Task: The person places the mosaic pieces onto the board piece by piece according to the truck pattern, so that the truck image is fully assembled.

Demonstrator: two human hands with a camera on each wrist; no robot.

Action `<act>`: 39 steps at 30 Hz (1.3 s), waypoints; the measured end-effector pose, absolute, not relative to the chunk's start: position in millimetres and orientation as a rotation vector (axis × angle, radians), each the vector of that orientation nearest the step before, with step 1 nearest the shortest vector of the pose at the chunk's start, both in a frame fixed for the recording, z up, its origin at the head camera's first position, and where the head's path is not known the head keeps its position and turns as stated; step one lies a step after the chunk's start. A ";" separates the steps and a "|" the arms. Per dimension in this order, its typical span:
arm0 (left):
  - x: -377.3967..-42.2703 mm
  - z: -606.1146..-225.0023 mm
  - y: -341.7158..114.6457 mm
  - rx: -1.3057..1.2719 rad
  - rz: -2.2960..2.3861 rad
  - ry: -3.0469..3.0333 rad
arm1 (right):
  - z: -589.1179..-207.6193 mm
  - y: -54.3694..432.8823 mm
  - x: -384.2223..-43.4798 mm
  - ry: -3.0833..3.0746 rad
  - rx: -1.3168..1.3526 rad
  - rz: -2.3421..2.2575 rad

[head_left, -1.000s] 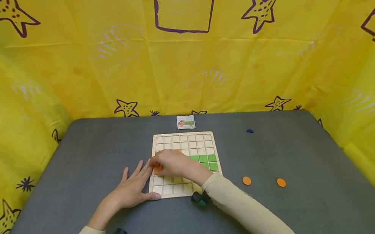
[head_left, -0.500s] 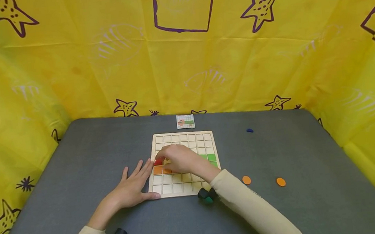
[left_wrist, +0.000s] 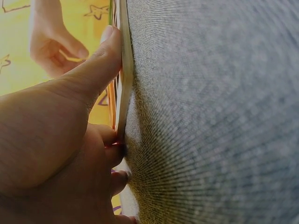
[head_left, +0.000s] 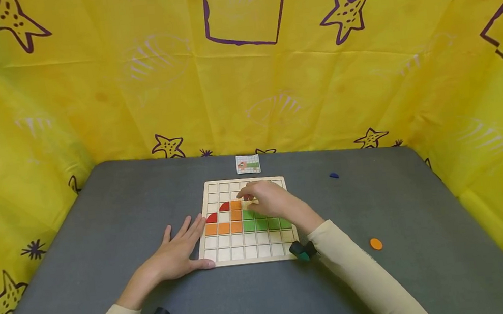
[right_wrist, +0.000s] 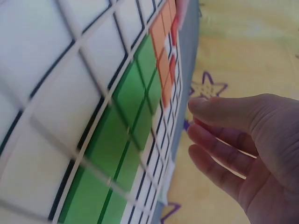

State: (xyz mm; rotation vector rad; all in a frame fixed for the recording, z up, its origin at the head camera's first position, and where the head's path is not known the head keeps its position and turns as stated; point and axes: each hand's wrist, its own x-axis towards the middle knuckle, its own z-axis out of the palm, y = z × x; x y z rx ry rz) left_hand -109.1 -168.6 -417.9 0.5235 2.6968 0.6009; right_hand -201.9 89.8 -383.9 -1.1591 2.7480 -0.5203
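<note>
A pale wooden grid board (head_left: 239, 254) lies on the grey table, with orange squares (head_left: 224, 228), green squares (head_left: 262, 224) and two red quarter-round pieces (head_left: 224, 207) in its cells. My left hand (head_left: 174, 254) rests spread at the board's near left corner, fingertips at the left edge and thumb at the front edge. Over the far middle of the board hangs my right hand (head_left: 268, 199), fingers loosely bent. In the right wrist view this hand (right_wrist: 247, 144) shows a gap between thumb and fingers, nothing between them.
Behind the board lies a small picture card (head_left: 247, 164) with a coloured grid pattern. To the right are a small dark blue half-round piece (head_left: 334, 175) and an orange disc (head_left: 376, 244). A yellow printed curtain (head_left: 243, 76) surrounds the table.
My right hand has moved right and away from the board's left side, uncovering the red pieces and orange squares. Its sleeve now hides one orange disc. The left hand has stayed put.
</note>
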 end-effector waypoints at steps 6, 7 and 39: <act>-109.0 -417.3 -169.9 0.524 0.596 2.708 | -386.4 109.3 -205.0 2.788 -1.119 -0.566; -109.1 -417.4 -169.9 0.526 0.595 2.708 | -387.1 112.2 -205.2 2.794 -1.110 -0.573; -109.7 -420.3 -169.2 0.573 0.601 2.709 | -411.1 230.2 -233.2 2.934 -0.802 -0.748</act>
